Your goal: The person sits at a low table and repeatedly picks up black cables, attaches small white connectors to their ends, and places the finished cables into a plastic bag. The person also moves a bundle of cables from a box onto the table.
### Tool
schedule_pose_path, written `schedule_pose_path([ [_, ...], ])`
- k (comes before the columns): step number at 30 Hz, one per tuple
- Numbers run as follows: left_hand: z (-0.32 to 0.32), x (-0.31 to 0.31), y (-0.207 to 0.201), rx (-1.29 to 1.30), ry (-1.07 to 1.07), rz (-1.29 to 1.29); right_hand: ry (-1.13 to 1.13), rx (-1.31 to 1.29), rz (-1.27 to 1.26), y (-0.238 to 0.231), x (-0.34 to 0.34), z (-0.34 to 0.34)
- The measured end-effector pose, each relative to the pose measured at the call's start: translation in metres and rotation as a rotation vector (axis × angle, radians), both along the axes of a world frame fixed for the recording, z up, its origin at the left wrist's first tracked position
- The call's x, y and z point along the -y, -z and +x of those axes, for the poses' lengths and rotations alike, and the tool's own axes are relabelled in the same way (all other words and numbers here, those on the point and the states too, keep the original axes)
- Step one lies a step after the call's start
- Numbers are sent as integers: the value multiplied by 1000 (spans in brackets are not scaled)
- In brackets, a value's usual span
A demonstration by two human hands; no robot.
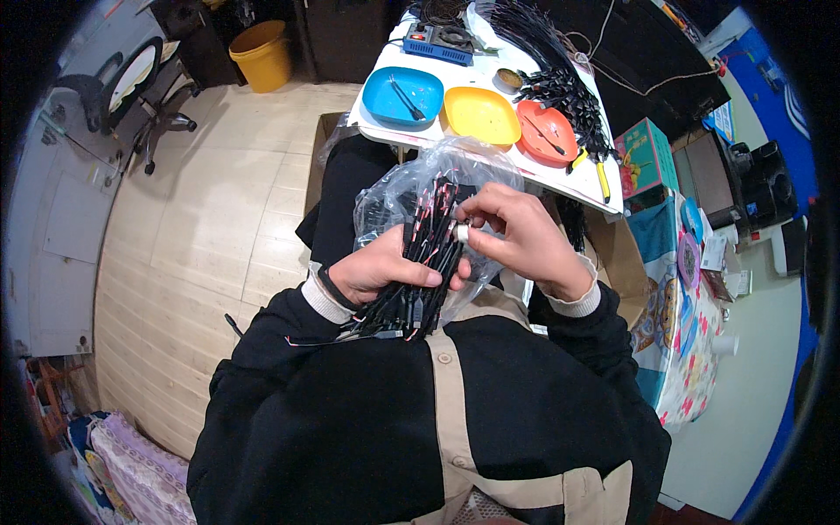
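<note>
A thick bundle of short black cables (418,302), with pinkish-red wire ends showing at its top, is gripped upright in my left hand (378,267) over my lap. The left thumb lies across its front, and the fingertips come round its right side. My right hand (516,229) is pinched at the bundle's upper right edge. A small white band (461,233) shows at the right thumb tip; what is between those fingertips is hidden. Behind and under the bundle spreads a clear plastic bag (376,194). One loose cable (306,340) sticks out to the lower left.
On the white table (385,131) ahead stand a blue tray (374,109), a yellow tray (481,116) and an orange tray (560,156). Beside them are yellow-handled pliers (603,182), a pile of black cables (564,96) and a blue device (437,45). A cardboard box (619,262) stands at right.
</note>
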State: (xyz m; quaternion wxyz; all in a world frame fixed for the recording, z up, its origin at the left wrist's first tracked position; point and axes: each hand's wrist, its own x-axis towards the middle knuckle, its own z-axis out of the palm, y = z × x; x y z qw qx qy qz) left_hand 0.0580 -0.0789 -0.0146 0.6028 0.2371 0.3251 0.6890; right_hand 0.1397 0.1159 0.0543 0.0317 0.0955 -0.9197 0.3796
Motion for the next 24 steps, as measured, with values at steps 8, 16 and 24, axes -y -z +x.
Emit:
schedule_pose_path([
  [8, -1, -1, -1, 32, 27, -24, -33, 162, -178, 1, -14, -4],
  [16, 1, -3, 0, 141, 45, 84, 101, -2, -590, -29, -31, 9],
  [24, 0, 0, -8, 156, -21, 26, -214, -698, 365, -28, 3, 53],
])
